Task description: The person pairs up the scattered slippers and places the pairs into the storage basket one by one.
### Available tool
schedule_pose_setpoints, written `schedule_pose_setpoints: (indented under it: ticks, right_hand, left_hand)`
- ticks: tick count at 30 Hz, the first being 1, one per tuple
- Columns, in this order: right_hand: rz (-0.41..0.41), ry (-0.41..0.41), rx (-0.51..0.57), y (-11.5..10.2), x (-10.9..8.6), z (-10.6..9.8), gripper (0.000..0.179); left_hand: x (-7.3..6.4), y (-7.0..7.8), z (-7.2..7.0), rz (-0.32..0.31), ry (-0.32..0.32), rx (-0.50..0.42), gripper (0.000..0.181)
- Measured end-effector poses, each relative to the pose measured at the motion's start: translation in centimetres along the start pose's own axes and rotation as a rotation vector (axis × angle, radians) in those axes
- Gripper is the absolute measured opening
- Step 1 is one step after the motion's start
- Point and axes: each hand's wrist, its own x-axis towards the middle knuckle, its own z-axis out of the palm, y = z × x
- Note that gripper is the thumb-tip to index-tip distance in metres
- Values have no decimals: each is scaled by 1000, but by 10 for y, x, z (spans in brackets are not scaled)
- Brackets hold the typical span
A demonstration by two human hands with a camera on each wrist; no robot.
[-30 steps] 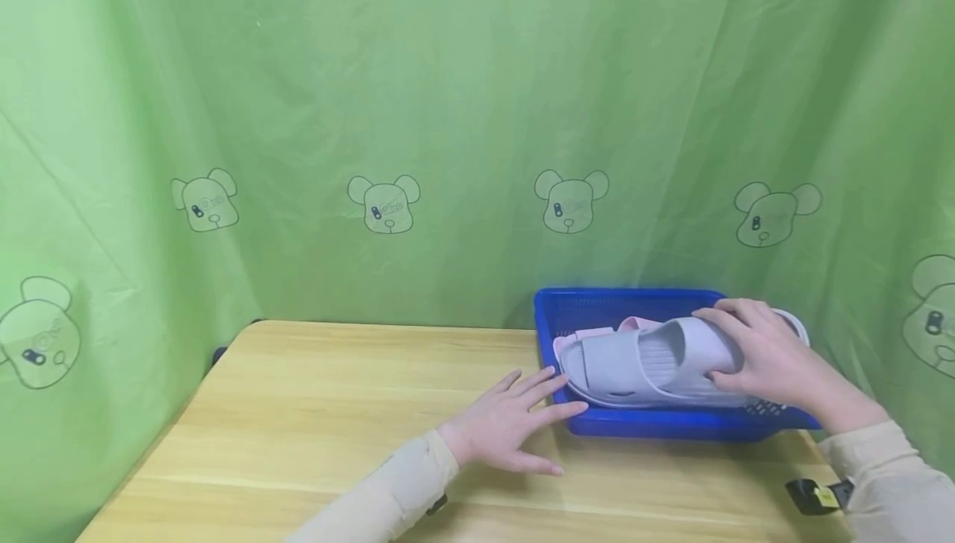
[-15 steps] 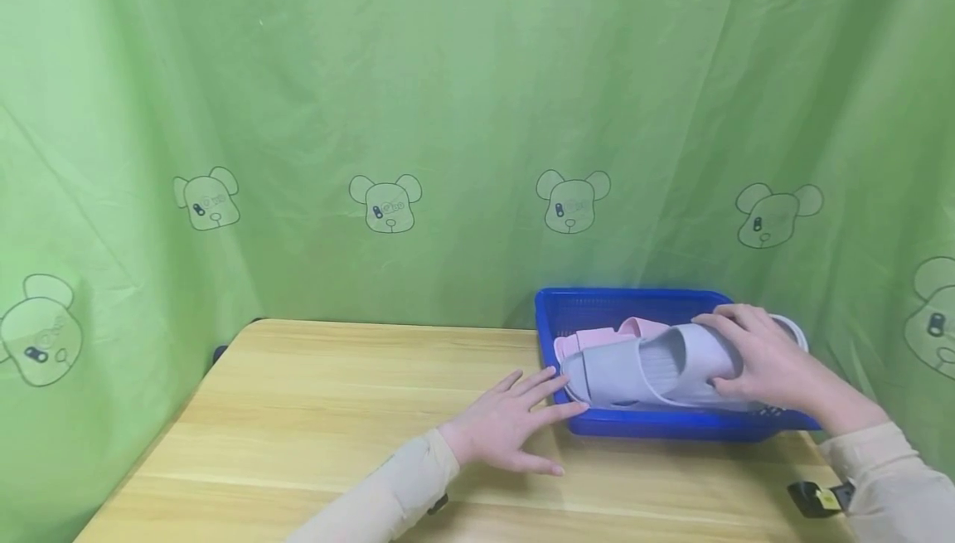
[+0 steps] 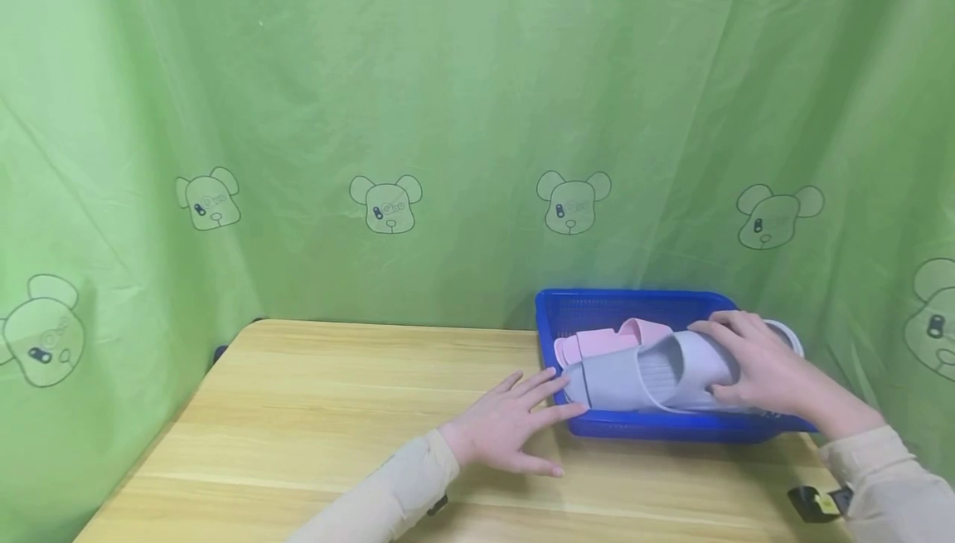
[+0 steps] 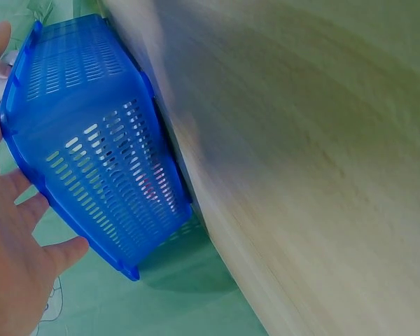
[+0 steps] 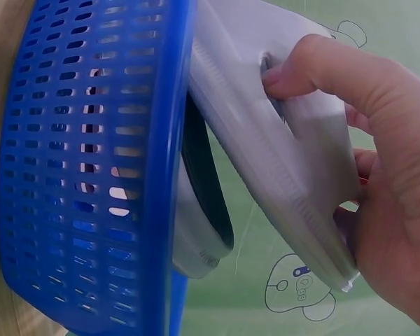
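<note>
My right hand (image 3: 772,369) grips a grey slipper (image 3: 615,381) by its strap and side, at the right end of a blue plastic basket (image 3: 664,425). In the right wrist view the thumb pokes into a slot of the grey slipper (image 5: 287,147), whose near end is tilted up over the rim. Beside it in the basket lies a pink slipper (image 3: 612,341), partly covered. Below the gripped slipper, a pale shoe end with a dark part (image 5: 199,234) sticks out past the rim. My left hand (image 3: 507,427) is spread, fingertips at the basket's left rim.
The basket stands at the right of a wooden table (image 3: 336,410). Green cloth (image 3: 477,112) with bear prints hangs behind and at both sides. A black and yellow object (image 3: 816,503) lies at the table's right edge.
The grey slipper has shifted down and toward the basket's near side, with my right hand lowering slightly along with it. More of the pink slipper shows. My left hand stays in place.
</note>
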Motion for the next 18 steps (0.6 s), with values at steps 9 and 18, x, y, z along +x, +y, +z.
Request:
schedule_pose_setpoints:
  ticks: [9,18]
  right_hand:
    - [1,-15,10,0,-1,2,83]
    - [-11,-14,3,5,-2,4,82]
  left_hand:
    - [0,-1,1,1,0,-7,88]
    - [0,0,0,4,-5,-11,88]
